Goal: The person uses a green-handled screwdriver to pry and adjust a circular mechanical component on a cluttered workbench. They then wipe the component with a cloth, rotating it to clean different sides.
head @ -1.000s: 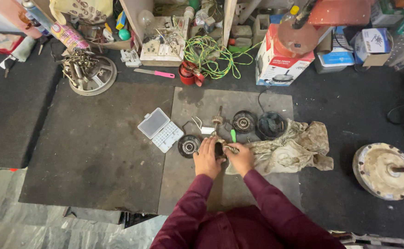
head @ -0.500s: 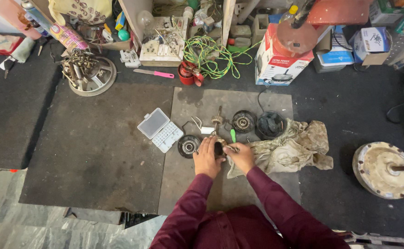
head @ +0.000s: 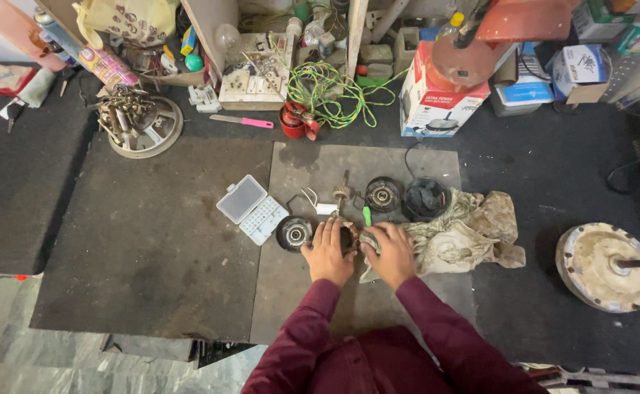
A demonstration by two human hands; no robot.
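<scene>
Head view, centre of frame: left hand (head: 327,253) and right hand (head: 391,253) side by side on the mat, both grips clasped round a small round motor part (head: 349,236), right also pinching a dirty rag (head: 457,232). Likely risk: part slipping from oily fingers, rolling onto loose round covers (head: 294,233) nearby. Wrists bent down, fingers curled forward.

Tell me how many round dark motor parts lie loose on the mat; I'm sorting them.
3: a round end cap beside the left hand, another further back, a black housing by the rag. Hands may hide more.

Part (head: 349,235) between hands mostly hidden
</scene>
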